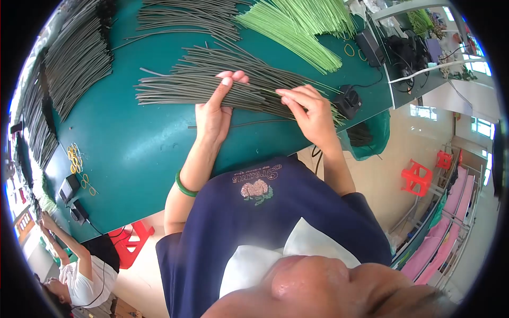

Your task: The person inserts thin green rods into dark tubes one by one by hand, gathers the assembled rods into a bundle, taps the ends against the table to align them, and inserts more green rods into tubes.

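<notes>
Dark stalks (169,95), perhaps olive-grey; lime-green stalks (297,40); plain teal tabletop (132,148); green bangle (183,188)

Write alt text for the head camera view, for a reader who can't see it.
A person's left hand holds a bundle of thin dark sticks at a green table, while the right hand touches sticks toward the bundle's right end. Farther back lie more dark sticks and a pile of bright green sticks.

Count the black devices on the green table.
4: one device near the right hand, a second device beyond it near the light-green stems, a third device and fourth device at lower left on the table. More could hide under the dark stems.
</notes>
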The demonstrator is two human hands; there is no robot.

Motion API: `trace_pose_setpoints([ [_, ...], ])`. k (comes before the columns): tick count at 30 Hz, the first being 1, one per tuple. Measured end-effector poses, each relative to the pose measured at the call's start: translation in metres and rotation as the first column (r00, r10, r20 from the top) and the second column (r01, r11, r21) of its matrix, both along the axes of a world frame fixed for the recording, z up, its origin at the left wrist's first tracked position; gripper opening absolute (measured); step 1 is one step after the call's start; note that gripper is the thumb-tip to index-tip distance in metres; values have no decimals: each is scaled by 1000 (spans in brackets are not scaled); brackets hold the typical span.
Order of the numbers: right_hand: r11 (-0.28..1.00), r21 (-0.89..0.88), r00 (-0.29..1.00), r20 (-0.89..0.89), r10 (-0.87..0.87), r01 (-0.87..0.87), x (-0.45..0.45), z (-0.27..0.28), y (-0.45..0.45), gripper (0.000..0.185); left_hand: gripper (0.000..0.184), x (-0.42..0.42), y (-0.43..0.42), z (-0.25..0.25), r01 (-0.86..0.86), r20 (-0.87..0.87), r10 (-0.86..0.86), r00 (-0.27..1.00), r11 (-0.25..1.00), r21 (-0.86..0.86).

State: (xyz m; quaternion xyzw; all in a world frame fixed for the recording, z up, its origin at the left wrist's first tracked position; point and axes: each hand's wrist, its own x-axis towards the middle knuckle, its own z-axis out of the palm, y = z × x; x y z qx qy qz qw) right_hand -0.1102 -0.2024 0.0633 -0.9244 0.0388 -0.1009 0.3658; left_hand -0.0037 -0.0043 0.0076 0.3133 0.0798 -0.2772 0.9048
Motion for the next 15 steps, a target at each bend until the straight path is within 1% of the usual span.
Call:
trace_pose_setpoints([
  [2, 999, 2, 996, 83, 38, -39, 16, -2, 15, 22, 15, -6, -4, 2, 60, 42, -60, 997, 998, -4],
  [3, 999, 45, 996, 86, 18, -22, 23, 4, 24, 17, 18, -8, -5, 0, 86, 59, -85, 995, 996, -20],
  [6, 988, 152, 993, 117, 7, -25, 33, 0, 30, 15, 23, -7, -5, 1, 116, 98, -121, 988, 991, 63],
  [7, 989, 145, 992, 127, 6, -25, 33, -4, 27, 13, 26, -7, -5, 3, 123, 120, -131, 984, 990, 69],
  [10, 992, 106, 986, 144, -85, 70, 22, 2, 9, 12, 33, -6, -6, 1, 103, 101, -111, 989, 992, 76],
  [11, 986, 97, 981, 124, -147, 135, 16, 5, 0, 10, 28, -7, -6, 6, 70, 45, -76, 996, 991, 118],
  [14, 974, 132, 983, -15, -185, 186, -7, 0, -37, 10, 22, -6, -4, -2, 18, 43, -21, 999, 997, 77],
  [15, 986, 15, 984, -66, -168, 169, -10, 4, -47, 12, 18, -6, -4, 1, 11, 36, -14, 999, 997, 80],
])
